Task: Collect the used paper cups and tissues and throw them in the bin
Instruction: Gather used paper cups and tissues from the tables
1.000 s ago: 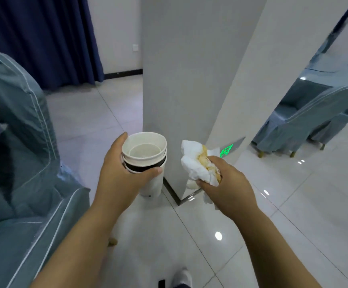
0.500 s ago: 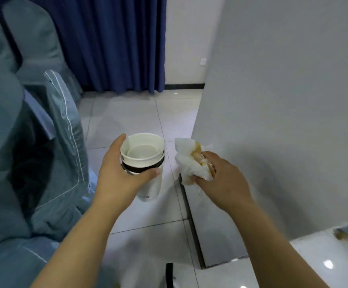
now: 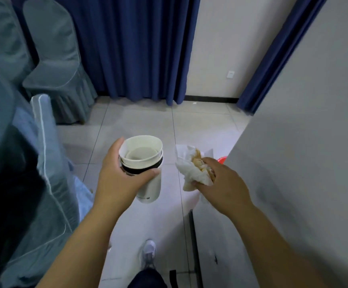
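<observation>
My left hand [image 3: 118,181] is wrapped round the stacked paper cups [image 3: 143,165], and beside it my right hand [image 3: 224,183] clutches the stained, crumpled tissues [image 3: 191,169].

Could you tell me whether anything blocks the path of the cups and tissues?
Nothing visible on the floor ahead of the cups and tissues; covered chairs stand left, and the grey wall hides all but a red sliver.

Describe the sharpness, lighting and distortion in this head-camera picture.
Head view: stacked paper cups and stained tissue are fairly sharp; the covered chair at the left edge is smeared and dark; the wide lens tilts the blue curtain and grey wall; light is soft, no hard glare.
</observation>
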`<state>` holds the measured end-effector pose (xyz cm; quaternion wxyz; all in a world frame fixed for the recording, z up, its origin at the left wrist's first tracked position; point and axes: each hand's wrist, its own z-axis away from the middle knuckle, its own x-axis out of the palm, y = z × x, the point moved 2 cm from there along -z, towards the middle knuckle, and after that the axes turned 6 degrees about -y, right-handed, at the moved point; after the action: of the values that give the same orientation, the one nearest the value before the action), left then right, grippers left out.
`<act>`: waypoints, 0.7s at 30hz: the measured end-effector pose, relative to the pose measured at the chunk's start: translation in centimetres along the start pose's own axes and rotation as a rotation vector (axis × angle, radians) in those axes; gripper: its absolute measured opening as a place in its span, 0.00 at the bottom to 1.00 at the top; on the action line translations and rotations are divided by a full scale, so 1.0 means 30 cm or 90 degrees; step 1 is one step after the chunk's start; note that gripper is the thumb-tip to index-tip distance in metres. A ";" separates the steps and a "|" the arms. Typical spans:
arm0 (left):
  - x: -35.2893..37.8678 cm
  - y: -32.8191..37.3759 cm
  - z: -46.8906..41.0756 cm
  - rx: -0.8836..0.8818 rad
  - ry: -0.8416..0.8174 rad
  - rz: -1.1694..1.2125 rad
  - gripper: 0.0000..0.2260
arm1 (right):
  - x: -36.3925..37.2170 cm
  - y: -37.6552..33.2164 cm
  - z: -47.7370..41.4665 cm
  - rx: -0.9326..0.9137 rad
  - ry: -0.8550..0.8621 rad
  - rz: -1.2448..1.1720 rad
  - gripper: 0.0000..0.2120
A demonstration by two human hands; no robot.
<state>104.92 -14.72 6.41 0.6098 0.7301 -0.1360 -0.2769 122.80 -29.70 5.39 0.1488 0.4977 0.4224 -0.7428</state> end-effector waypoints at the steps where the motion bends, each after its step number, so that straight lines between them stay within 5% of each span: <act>1: 0.009 -0.009 -0.086 -0.001 -0.003 0.005 0.36 | -0.016 -0.008 -0.079 0.002 0.005 0.000 0.25; 15: 0.215 -0.087 -1.021 0.011 -0.101 -0.061 0.32 | -0.118 0.038 -0.985 0.097 -0.009 -0.029 0.26; 21: 0.387 -0.167 -1.403 -0.006 -0.109 -0.092 0.40 | -0.145 0.163 -1.443 0.139 0.035 -0.095 0.22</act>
<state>137.62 14.47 3.16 0.5778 0.7087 -0.1338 -0.3821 154.50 0.08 0.40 0.0269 0.4982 0.3788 -0.7794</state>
